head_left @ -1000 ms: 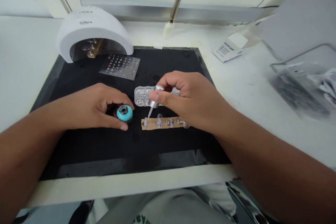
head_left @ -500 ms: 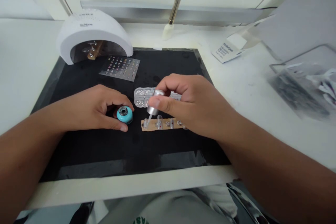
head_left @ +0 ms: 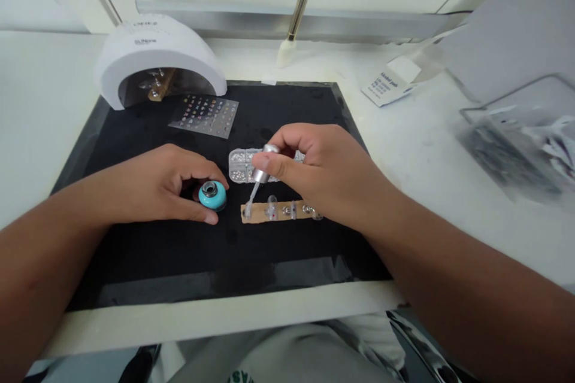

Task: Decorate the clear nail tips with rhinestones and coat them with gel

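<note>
Our right hand pinches a silver brush at the end nail tip; our left hand seems to hold a teal pot; more tips sit on the tan strip.

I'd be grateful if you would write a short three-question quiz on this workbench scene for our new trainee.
1. Which lies nearer the person: the clear plastic compartment case of rhinestones or the tan strip bearing clear nail tips?
2. True or false: the turquoise round jar sits inside the white arched nail lamp.
3. Fill in the blank: the silver-capped brush is held by the ____ hand.

Key: 1. The tan strip. 2. False: the left hand cups it on the black mat. 3. Right.
</note>
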Demonstrator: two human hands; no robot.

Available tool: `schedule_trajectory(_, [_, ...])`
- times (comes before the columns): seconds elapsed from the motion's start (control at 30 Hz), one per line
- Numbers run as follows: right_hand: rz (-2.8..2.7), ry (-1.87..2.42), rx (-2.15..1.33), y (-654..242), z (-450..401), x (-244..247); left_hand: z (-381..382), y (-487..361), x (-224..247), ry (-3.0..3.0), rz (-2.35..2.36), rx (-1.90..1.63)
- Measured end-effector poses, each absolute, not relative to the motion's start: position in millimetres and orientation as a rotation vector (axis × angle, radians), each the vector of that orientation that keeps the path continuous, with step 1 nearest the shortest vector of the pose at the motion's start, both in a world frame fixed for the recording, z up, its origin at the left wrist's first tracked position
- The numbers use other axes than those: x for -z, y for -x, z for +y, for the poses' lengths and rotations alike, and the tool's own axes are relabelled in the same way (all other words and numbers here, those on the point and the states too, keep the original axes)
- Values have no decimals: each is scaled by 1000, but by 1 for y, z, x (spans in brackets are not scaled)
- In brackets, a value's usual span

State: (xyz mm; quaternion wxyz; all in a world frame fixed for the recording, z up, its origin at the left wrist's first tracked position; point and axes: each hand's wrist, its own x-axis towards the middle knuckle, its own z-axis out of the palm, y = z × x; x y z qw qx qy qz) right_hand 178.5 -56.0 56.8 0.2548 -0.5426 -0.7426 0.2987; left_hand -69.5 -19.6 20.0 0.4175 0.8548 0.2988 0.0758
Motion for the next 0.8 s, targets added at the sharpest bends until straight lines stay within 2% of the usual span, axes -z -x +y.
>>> schedule_trajectory(0.4, [-1976, 1475, -940, -178, -62, -63, -20, 70, -21, -2136, 743, -199])
schedule_trajectory(0.8, [-2011, 1490, -827, -177, -60, -57, -20, 69, -21, -2122, 780, -182])
